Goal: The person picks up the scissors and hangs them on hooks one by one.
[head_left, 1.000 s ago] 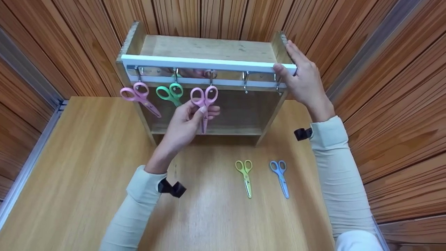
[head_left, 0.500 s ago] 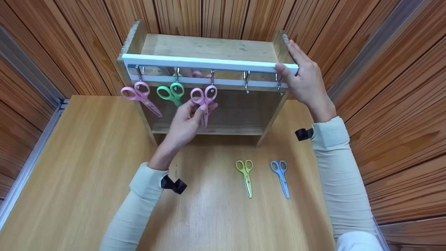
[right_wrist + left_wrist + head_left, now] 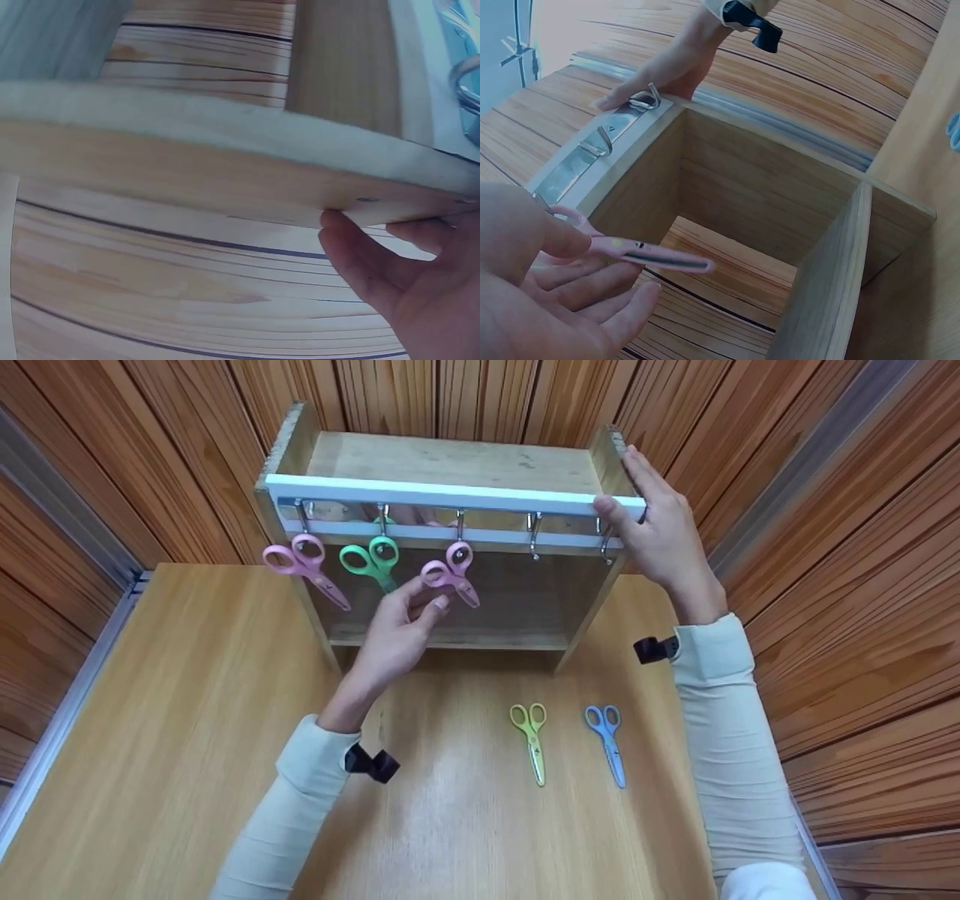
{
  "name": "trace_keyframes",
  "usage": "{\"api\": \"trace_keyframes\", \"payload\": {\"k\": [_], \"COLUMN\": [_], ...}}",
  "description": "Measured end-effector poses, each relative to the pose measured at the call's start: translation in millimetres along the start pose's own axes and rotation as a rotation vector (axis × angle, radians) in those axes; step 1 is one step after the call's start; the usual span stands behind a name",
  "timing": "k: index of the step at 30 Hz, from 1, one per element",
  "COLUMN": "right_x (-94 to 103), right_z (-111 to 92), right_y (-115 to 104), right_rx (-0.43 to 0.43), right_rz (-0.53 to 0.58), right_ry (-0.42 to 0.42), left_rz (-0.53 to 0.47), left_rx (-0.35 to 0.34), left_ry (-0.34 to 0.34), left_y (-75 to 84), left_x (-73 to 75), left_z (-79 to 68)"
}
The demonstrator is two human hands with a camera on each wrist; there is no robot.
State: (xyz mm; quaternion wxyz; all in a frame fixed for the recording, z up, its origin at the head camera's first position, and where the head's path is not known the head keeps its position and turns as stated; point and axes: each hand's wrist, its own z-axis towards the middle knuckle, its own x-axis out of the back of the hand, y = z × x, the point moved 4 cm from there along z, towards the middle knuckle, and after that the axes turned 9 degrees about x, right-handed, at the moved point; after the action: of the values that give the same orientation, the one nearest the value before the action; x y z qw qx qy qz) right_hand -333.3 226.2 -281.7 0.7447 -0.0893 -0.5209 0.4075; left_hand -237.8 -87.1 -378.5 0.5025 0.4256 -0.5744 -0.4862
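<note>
A pair of pink scissors (image 3: 457,577) hangs tilted by one loop from the middle hook of a white-edged hook rail (image 3: 495,497). My left hand (image 3: 397,634) is at its lower loop, thumb and fingers apart; whether the fingertips touch the loop is hard to tell. The left wrist view shows the same pink scissors (image 3: 656,256) past the loose fingers. My right hand (image 3: 664,532) holds the right end of the wooden shelf (image 3: 450,457), thumb over the rail, fingers along the outer side. Green scissors (image 3: 371,559) and other pink scissors (image 3: 304,562) hang further left.
Two hooks (image 3: 534,536) at the right of the rail carry nothing. Yellow-green scissors (image 3: 534,742) and blue scissors (image 3: 607,742) lie on the wooden table (image 3: 187,720) in front of the shelf. Wood-plank walls (image 3: 480,397) stand behind and at the sides.
My left hand has let go of the pink scissors on the middle hook. They swing from upright to a tilt, blades toward the lower right. The right hand stays on the shelf.
</note>
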Motion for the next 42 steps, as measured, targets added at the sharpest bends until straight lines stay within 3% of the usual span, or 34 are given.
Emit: {"api": "trace_keyframes", "payload": {"k": [5,11,18,22,28,31,34,38,42], "right_x": [0.5,-3.9,-12.2,-17.8,-31.0,-41.4,-53.0,-70.1,-87.9], "right_z": [-3,-18,-49,-69,-106,-126,-143,-159,-172], "right_y": [-5,-14,-20,-26,-31,-31,-31,-29,-23], "right_rx": [-0.049,-0.083,-0.059,-0.037,-0.001,-0.021,-0.066,-0.154,-0.245], "right_rz": [0.034,0.064,0.064,0.049,0.084,0.12,0.147,0.173,0.197], "right_ry": [0.009,0.09,0.179,0.228,0.328,0.318,0.279,0.211,0.127], "left_rz": [0.002,-0.009,0.12,0.198,0.358,0.411,0.433,0.433,0.457], "left_rx": [-0.007,-0.018,-0.074,-0.167,-0.41,-0.5,-0.544,-0.558,-0.54], "left_ry": [0.038,0.146,0.229,0.292,0.441,0.493,0.537,0.594,0.606], "left_y": [0.5,-0.8,9.6,26.4,56.1,66.6,75.6,86.0,92.2], "left_x": [2.1,11.4,24.9,35.7,57.5,67.1,75.1,86.8,99.3], "left_z": [-7.8,-21.8,-37.1,-46.4,-52.9,-52.4,-49.8,-46.1,-40.5]}}
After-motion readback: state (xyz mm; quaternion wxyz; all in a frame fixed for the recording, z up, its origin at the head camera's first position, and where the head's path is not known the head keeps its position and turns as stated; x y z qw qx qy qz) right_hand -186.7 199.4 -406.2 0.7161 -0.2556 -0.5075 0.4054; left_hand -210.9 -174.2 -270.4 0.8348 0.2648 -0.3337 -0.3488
